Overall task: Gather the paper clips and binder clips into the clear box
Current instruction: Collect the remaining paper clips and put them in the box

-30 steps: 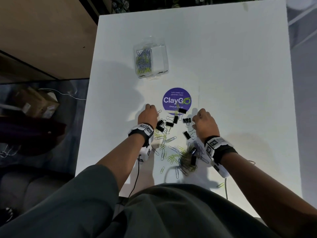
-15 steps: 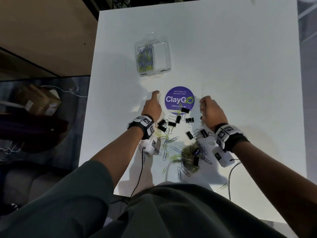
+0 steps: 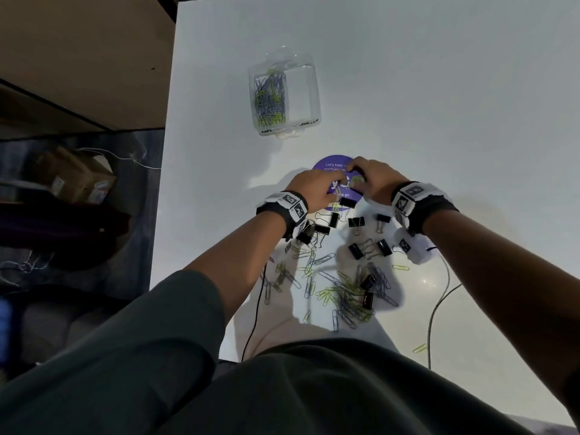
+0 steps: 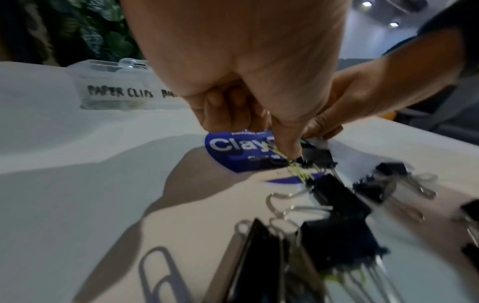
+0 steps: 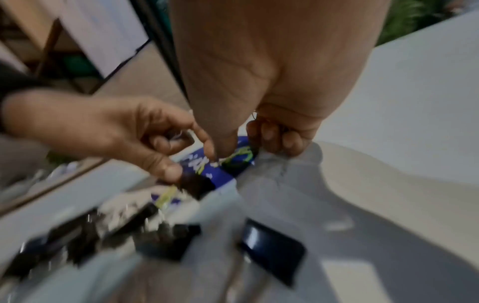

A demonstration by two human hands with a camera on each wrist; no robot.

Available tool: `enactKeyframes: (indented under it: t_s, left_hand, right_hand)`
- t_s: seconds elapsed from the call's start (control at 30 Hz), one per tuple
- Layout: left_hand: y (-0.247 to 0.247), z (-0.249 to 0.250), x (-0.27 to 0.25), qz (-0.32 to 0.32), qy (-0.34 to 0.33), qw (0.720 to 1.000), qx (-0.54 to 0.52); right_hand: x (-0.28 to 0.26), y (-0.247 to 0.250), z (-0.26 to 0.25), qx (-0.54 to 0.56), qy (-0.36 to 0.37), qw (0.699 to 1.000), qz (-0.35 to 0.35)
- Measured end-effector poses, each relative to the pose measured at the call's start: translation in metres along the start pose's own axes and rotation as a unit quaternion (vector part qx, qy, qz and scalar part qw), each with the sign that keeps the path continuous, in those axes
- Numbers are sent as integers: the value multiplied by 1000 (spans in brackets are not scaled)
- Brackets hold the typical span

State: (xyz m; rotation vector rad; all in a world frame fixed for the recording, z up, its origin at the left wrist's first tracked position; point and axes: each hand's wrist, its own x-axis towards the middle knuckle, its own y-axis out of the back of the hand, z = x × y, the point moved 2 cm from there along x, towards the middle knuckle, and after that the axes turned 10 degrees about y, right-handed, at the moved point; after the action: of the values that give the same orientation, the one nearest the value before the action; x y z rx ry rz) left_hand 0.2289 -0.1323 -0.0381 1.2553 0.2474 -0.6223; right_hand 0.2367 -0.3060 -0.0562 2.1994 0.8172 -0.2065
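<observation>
The clear box (image 3: 284, 95) stands far up the white table (image 3: 439, 120), with several paper clips in its left half; its front reads "PAPER CLIPS" (image 4: 119, 93). Both hands meet over a purple round sticker (image 3: 332, 166). My left hand (image 3: 337, 183) has curled fingers, and its tip pins a yellow-green paper clip (image 4: 298, 170) beside a black binder clip (image 4: 317, 158). My right hand (image 3: 356, 177) is curled too and pinches a green paper clip (image 5: 242, 155) on the sticker. Black binder clips (image 3: 356, 221) and loose paper clips (image 3: 345, 293) lie nearer me.
Thin cables (image 3: 436, 309) trail from my wrists across the near table edge. A stray yellow clip (image 3: 419, 348) lies near the front edge. Left of the table, boxes (image 3: 75, 177) sit on the floor. The right and far parts of the table top are bare.
Both hands moved forward from the clip pile and then came together over the purple sticker, fingers still curled. The box and the pile stayed put.
</observation>
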Motion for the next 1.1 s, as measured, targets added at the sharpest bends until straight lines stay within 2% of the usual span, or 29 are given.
enactKeyframes:
  t_s: [0.07,0.13,0.37,0.5,0.57,0.67,0.77,0.9,1.1]
  left_hand:
    - [-6,0,2,-8,-29,999,21]
    - [-9,-1,2,-4,-38,999,22]
    - [-13,-7,5,-23,-3,998,64]
    - [-19,-12,-6,-1,11,999,45]
    - [-21,-13,-12,13,12,999,36]
    - [-24,-11,-18,15,18,999,46]
    - [-26,-5,-20,23,30,998,42]
    - [-24,5,-22,22,40,995,87]
    - [-16,19,-18,-14,45,985,167]
  right_hand:
    - [-1,-7,3,-53,12,998,-20]
    - [-4,-11,3,-98,27,995,1]
    - [-14,-18,2,-149,71,985,38]
    - [-26,-21,7,-163,81,982,53]
    - [-31,-19,7,-123,78,987,69]
    - [-37,-14,3,-14,17,993,112]
    - [-40,-12,-2,36,-5,985,167]
    - [-36,-14,-5,145,-35,967,208]
    - [-24,-19,-5,189,-45,951,240]
